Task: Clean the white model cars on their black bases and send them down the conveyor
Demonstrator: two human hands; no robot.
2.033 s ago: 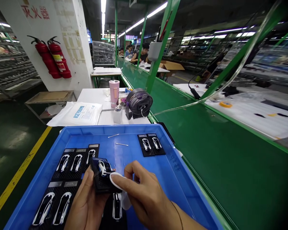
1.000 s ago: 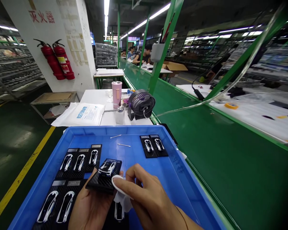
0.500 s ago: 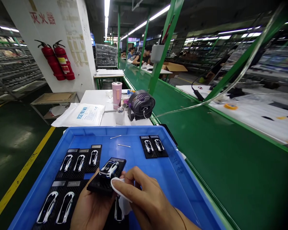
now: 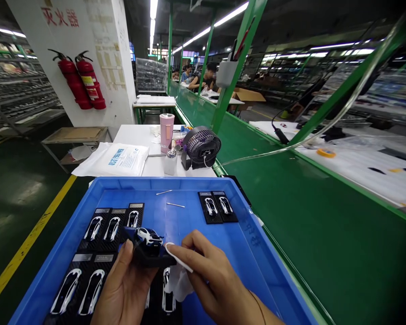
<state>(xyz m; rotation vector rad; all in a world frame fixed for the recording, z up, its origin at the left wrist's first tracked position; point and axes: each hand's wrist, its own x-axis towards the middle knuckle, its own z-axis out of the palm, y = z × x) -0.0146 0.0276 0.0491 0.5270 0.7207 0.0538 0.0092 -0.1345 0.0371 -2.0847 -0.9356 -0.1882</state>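
My left hand point(image 4: 126, 282) grips a black display base point(image 4: 155, 258) that carries a white and black model car point(image 4: 149, 236); the base is tilted above the blue tray. Wrapped over the index finger of my right hand point(image 4: 214, 275) is a white wiping cloth point(image 4: 179, 282), its fingertip against or very close to the base's right edge. Below both hands, another model car on a base point(image 4: 169, 298) is partly covered by the cloth. More model cars on black bases point(image 4: 94, 229) lie along the tray's left side, and two model cars point(image 4: 210, 206) sit at the far right.
The blue tray point(image 4: 176, 184) also holds two cotton swabs point(image 4: 175, 205). Beyond it stand a small black fan point(image 4: 201, 146), a pink tumbler point(image 4: 167, 133), a clear bottle point(image 4: 170, 162) and a white paper pack point(image 4: 117, 159). A green conveyor belt point(image 4: 311, 203) runs along the right.
My left hand has turned and tilted the base, so the car now faces differently, more side-on. My right fingertip with the cloth has shifted slightly right, staying at the base's edge.
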